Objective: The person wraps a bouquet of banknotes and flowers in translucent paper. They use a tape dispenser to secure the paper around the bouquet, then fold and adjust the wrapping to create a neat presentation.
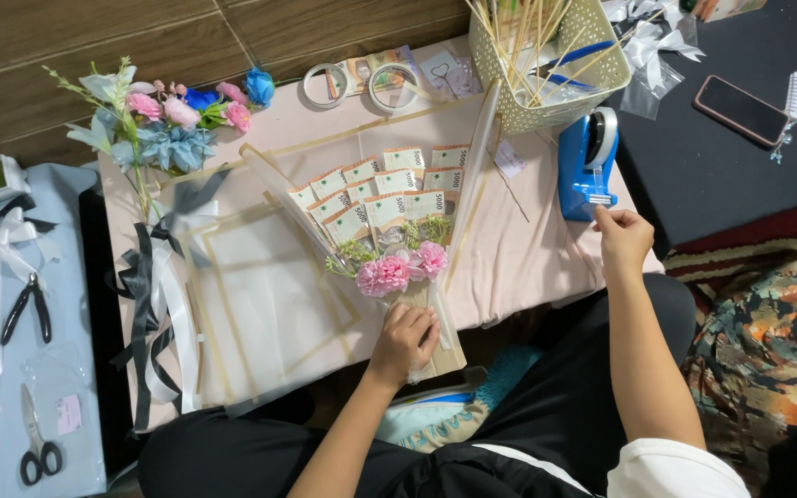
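1. Left hand (405, 334) is clamped around the lower stem of the fanned banknote bouquet with pink carnation-like flowers (389, 226), fingers curled over the wrapped handle, forearm coming up from the lap.
2. The bouquet lies flat on the pale pink table covering (528, 249), notes fanned toward the far side, handle at the near edge just over the person's knees.
3. Right hand (622, 238) is up at the blue desktop tape dispenser (587, 164), fingertips pinched at its cutter end; whether a strip of tape sits between them I cannot tell, it is too fine to see.
4. Risk, as I judge it: one hand alone holds the bundle, so a loosened squeeze could let the notes slide out of their fan.
5. Another: a hard tug could drag the dispenser toward the table edge, or let a strip curl and stick to itself.
6. The clear film sheet with gold border (260, 304) lies beside the bouquet and could catch stray tape.
7. Nearby: a cream woven basket of thin wooden sticks (555, 55) just behind the dispenser, black ribbon (145, 304) at the left.
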